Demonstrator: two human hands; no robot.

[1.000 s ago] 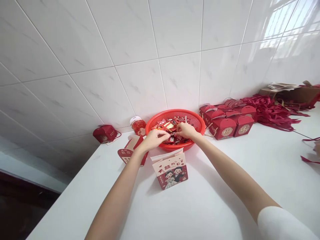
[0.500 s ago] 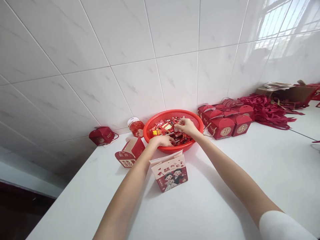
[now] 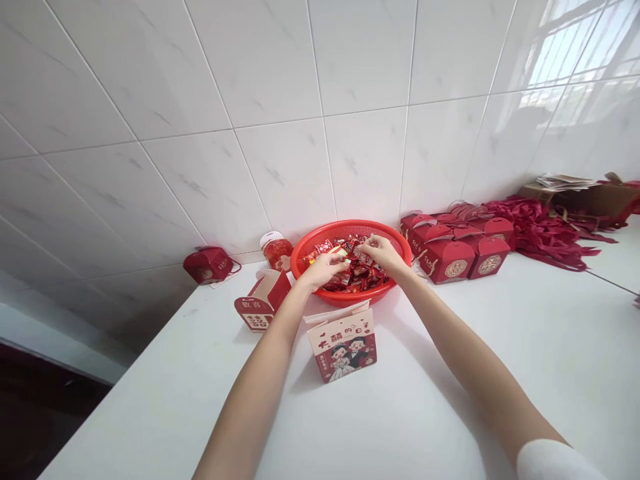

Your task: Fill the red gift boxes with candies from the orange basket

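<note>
Wrapped candies [image 3: 363, 275], mostly red, fill a red plastic basket [image 3: 327, 231] against the wall. My left hand [image 3: 325, 270] is over the basket's left front part, its fingers closed around a small wrapped candy that they partly cover. At the right side of the basket, my right hand [image 3: 383, 253] pinches a wrapped candy between thumb and fingertips. In front of the basket stands a red and cream paper gift box [image 3: 345, 343] with a cartoon couple on it, its top flaps up. Left of my left forearm is another gift box [image 3: 257, 307], open at the top.
A small closed red box [image 3: 207, 265] sits at the table's left back edge. Beside the basket is a red container with a white lid [image 3: 277, 252]. Several red boxes [image 3: 453, 260] stand to the right, then red ribbons [image 3: 540, 230] and a cardboard box [image 3: 607, 200].
My left hand has lifted from down among the candies to above them, now closed on a candy. My right hand stays pinched over the basket. The view has shifted slightly.
</note>
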